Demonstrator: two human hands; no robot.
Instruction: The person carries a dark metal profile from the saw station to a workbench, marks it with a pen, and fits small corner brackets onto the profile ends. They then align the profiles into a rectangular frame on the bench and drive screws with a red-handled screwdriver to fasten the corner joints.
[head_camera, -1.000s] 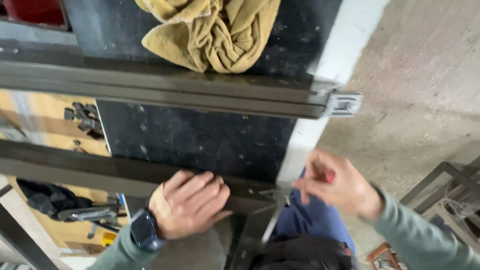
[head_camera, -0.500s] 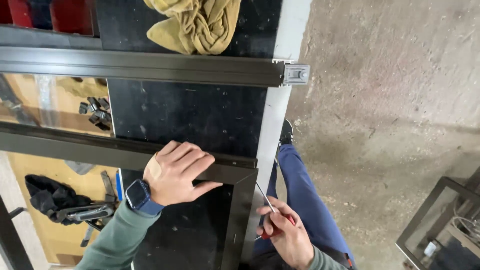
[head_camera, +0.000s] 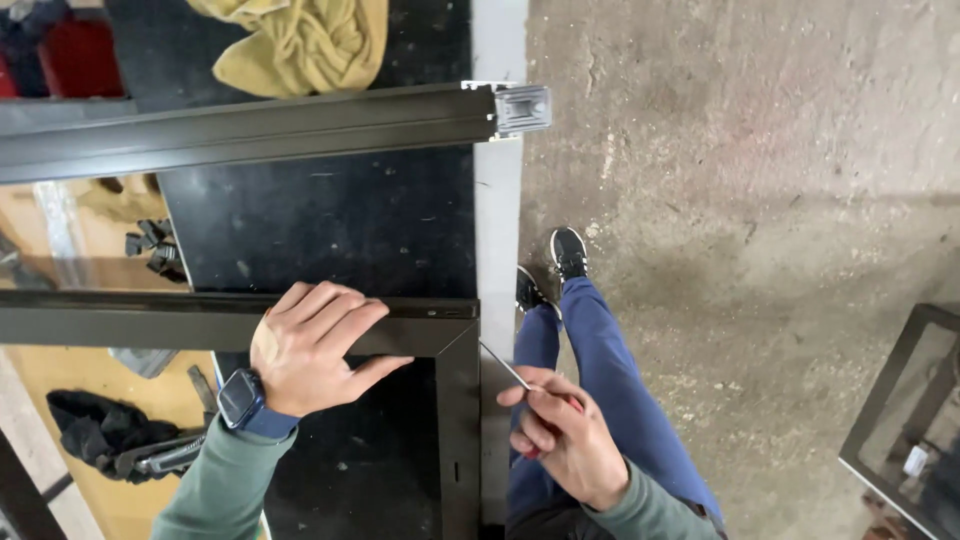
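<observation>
No box, tray or other container shows clearly in the head view; the things lie loose on a black bench top (head_camera: 340, 230), with a yellow cloth (head_camera: 295, 40) bunched at 12 o'clock. The dark metal frame (head_camera: 440, 340) sits at the middle of the view, a matt, dark brown, straight-edged profile whose two pieces meet at a mitred corner. One piece has its long axis running from 9 o'clock toward 3 o'clock, the other runs from that corner down toward 6 o'clock. The left hand (head_camera: 310, 345), a smartwatch (head_camera: 240, 400) at its wrist, lies flat with its fingers spread on the horizontal piece, pressing just left of the corner. The right hand (head_camera: 560, 440), at 5 o'clock, is closed around a red-handled screwdriver (head_camera: 505, 368), whose thin shaft points toward 10 o'clock with its tip at the frame's outer edge. A second dark bar (head_camera: 250, 130) lies parallel at 11 o'clock, a pale fitting (head_camera: 522, 106) at its end.
</observation>
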